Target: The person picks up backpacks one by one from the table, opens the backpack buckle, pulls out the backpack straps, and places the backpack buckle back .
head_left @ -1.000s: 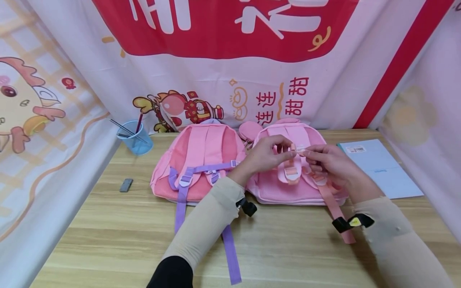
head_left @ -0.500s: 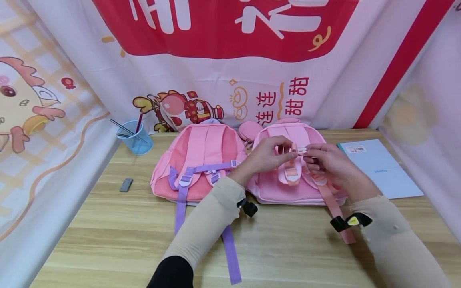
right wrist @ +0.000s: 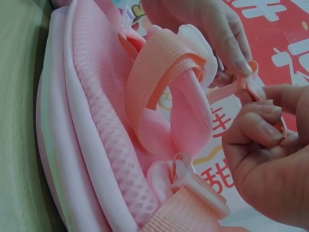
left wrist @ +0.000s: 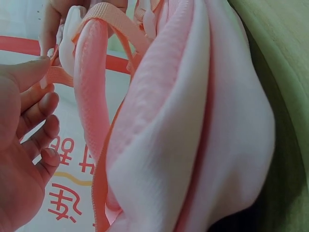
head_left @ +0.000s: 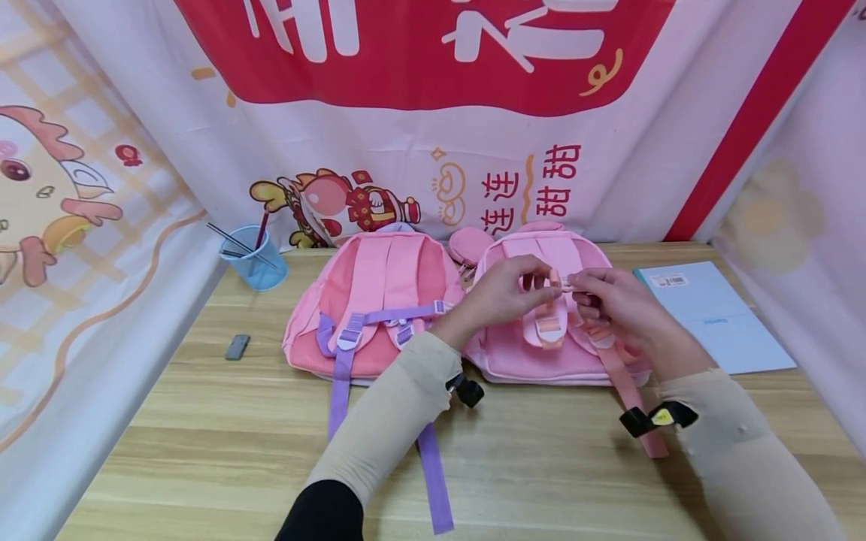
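The right-hand pink backpack lies on the table with its shoulder straps facing up. Above it my left hand pinches one end of a thin orange strap between thumb and forefinger. My right hand pinches the facing piece of a small white buckle, its other fingers curled. The two hands nearly meet, and fingertips partly cover the buckle, so I cannot tell whether its halves are locked. A padded shoulder strap with an orange adjuster webbing arches beside the hands.
A second pink backpack with purple straps stands left. Farther left are a blue pen cup and a small grey object. A pale blue booklet lies at right. Printed cloth hangs behind.
Half a second ago white buckle prongs showed at my right fingertips, apart from the left hand's piece. Now the right hand has moved slightly left and the two pieces are together or nearly so.
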Tool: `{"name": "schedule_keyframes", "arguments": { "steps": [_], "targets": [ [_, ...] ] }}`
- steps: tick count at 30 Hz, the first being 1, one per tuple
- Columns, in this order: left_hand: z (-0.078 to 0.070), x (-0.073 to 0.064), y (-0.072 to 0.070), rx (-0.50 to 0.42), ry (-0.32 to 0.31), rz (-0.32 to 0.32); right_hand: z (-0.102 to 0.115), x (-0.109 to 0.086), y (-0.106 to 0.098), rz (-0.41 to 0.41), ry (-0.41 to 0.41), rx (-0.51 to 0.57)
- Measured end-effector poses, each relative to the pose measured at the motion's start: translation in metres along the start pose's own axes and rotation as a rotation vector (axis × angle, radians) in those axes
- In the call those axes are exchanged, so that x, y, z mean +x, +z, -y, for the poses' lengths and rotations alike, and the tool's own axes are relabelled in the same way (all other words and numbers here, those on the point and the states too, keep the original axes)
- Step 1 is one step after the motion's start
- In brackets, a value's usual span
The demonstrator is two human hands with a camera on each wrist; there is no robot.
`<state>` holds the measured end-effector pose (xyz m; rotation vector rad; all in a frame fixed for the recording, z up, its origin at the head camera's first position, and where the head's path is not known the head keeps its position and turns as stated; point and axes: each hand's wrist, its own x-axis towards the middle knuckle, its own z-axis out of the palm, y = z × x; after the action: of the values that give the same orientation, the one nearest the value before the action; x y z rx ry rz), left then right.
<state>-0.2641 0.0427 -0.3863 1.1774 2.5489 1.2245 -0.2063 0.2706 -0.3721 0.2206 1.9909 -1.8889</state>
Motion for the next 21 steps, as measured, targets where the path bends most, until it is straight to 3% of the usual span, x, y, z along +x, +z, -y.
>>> {"name": "schedule_keyframes", "arguments": {
  "steps": [8,21],
  "targets": [
    [0.004,0.001,0.004,-0.077,-0.012,0.068,0.002,-0.004,0.001,-0.009,-0.034,0.019],
    [0.006,0.005,0.011,-0.146,-0.050,0.045,0.003,-0.005,0.005,-0.024,-0.041,-0.006]
  ]
}}
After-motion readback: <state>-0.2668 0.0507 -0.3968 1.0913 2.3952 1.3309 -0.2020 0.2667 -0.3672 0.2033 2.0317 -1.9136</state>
